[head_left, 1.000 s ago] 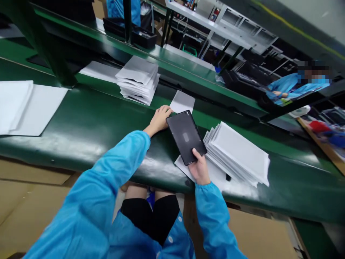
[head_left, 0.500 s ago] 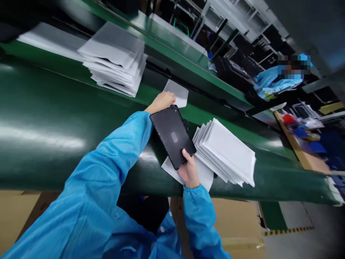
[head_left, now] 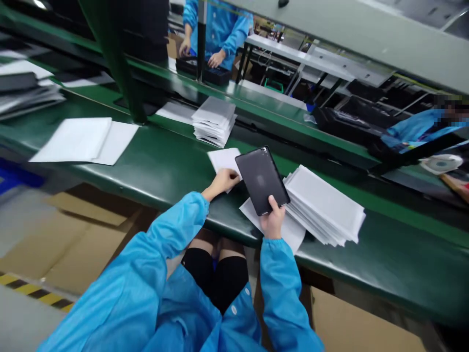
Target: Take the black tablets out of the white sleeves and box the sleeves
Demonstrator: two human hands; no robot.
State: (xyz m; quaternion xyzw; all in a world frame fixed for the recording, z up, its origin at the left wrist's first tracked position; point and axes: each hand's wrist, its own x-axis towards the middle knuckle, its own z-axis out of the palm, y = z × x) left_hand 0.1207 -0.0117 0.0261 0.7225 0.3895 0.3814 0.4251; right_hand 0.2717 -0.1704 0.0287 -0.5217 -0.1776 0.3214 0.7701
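Note:
My right hand (head_left: 273, 220) grips a black tablet back cover (head_left: 261, 178) by its lower end, thumb on top, tilted over the bench. Just left of the cover, my left hand (head_left: 224, 181) has its fingers pinched together; what lies between them is too small to make out. Those fingers overlap the near edge of a small white sheet (head_left: 224, 159). Beneath the right hand a larger white sheet (head_left: 291, 234) lies at the bench edge. A stack of white padded envelopes (head_left: 326, 203) stands right beside the cover.
Another stack of white pouches (head_left: 214, 120) sits at the back of the green bench (head_left: 164, 168). White sheets (head_left: 76, 142) lie at left, near a green post (head_left: 117, 73). A co-worker in blue (head_left: 220, 34) works across the bench. Cardboard boxes (head_left: 73, 234) stand below.
My view has swung left, bringing the left bench and a co-worker into sight. My left hand has come from behind the cover's top edge to its left side. The right hand keeps its grip.

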